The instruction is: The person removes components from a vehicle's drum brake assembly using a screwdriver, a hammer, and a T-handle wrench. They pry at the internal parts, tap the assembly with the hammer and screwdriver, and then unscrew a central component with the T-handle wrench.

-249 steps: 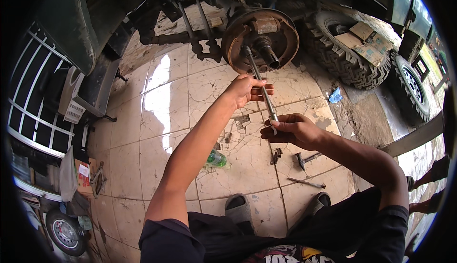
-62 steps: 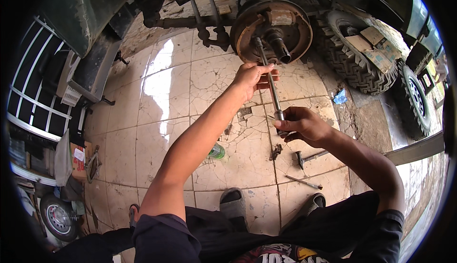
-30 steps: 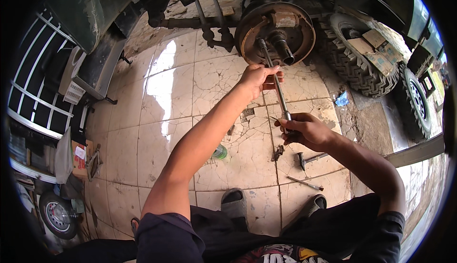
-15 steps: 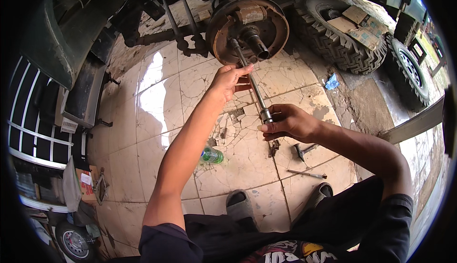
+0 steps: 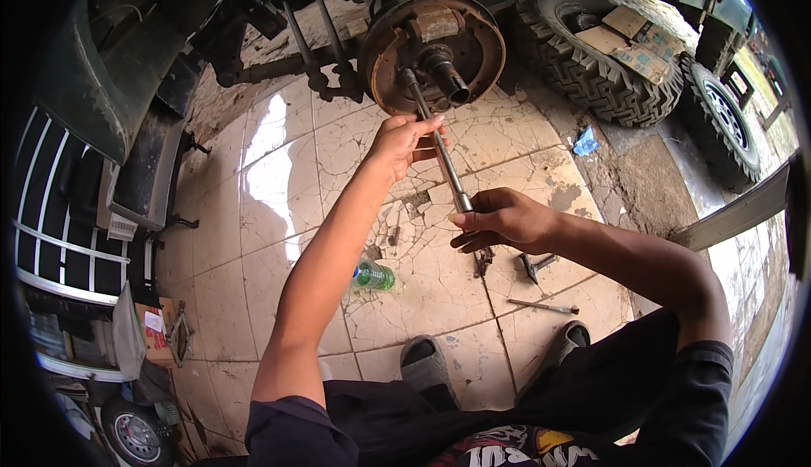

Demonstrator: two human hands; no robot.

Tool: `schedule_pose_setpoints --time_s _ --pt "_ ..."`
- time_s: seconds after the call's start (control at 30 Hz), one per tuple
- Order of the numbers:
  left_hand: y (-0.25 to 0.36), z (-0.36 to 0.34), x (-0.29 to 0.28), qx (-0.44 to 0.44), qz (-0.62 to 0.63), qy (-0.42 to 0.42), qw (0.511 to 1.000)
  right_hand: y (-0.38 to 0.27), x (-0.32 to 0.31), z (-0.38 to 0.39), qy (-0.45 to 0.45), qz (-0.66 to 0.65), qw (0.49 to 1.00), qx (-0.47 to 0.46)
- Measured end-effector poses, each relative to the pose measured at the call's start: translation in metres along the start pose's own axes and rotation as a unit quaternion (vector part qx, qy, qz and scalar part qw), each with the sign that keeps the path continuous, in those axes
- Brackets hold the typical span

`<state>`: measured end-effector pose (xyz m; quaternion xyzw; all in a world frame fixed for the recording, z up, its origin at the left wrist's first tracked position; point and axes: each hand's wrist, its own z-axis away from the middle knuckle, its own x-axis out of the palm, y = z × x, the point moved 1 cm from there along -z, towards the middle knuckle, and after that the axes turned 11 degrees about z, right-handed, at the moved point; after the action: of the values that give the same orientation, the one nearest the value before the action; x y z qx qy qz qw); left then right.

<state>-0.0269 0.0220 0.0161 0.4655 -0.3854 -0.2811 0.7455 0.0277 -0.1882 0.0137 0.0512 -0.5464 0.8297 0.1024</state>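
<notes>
A long metal socket wrench (image 5: 443, 156) runs from a rusty brake hub (image 5: 432, 51) under a raised vehicle down toward me. My left hand (image 5: 404, 141) grips its shaft near the hub end. My right hand (image 5: 497, 219) is closed around its lower end. The wrench's far tip sits on the hub's backing plate, left of the axle stub (image 5: 448, 78).
Loose tools (image 5: 534, 264) and a thin rod (image 5: 545, 306) lie on the cracked tile floor by my right sandal (image 5: 568, 340). A green plastic bottle (image 5: 372, 276) lies near my left arm. Knobby tyres (image 5: 606, 53) lie at the upper right; cardboard boxes and a small wheel (image 5: 135, 433) at the lower left.
The view shifted, so the hub and wrench now sit higher and slightly left in the picture. Both hands keep their grip on the wrench at the same places.
</notes>
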Motion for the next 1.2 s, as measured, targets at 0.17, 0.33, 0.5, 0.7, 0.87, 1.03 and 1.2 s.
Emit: schedule_pose_setpoints --time_s 0.17,0.33,0.5,0.7,0.87,1.03,1.2 --pt "-0.006 -0.010 -0.011 -0.031 0.141 -0.096 0.985 -0.007 -0.002 0.005 -0.036 -0.087 0.995 -0.022" --pt "-0.001 -0.005 -0.007 -0.056 0.161 -0.092 0.981 -0.007 -0.004 0.001 0.069 0.045 0.996 0.013" --pt "-0.005 -0.014 -0.002 0.013 0.096 0.000 0.995 -0.007 0.001 0.000 0.058 -0.030 0.997 0.027" --pt "-0.008 -0.016 -0.013 -0.017 0.211 -0.080 0.974 -0.008 0.004 0.006 0.009 -0.057 0.998 -0.032" --pt "-0.007 -0.017 -0.006 0.014 0.089 0.011 0.996 -0.007 0.005 0.003 0.110 0.009 0.994 0.014" --pt "-0.008 -0.022 -0.013 0.006 0.128 -0.026 0.991 -0.011 0.005 0.007 0.041 -0.095 0.995 0.007" --pt "-0.003 -0.020 -0.009 -0.030 0.197 -0.067 0.978 -0.010 0.000 0.003 0.097 -0.015 0.994 0.038"
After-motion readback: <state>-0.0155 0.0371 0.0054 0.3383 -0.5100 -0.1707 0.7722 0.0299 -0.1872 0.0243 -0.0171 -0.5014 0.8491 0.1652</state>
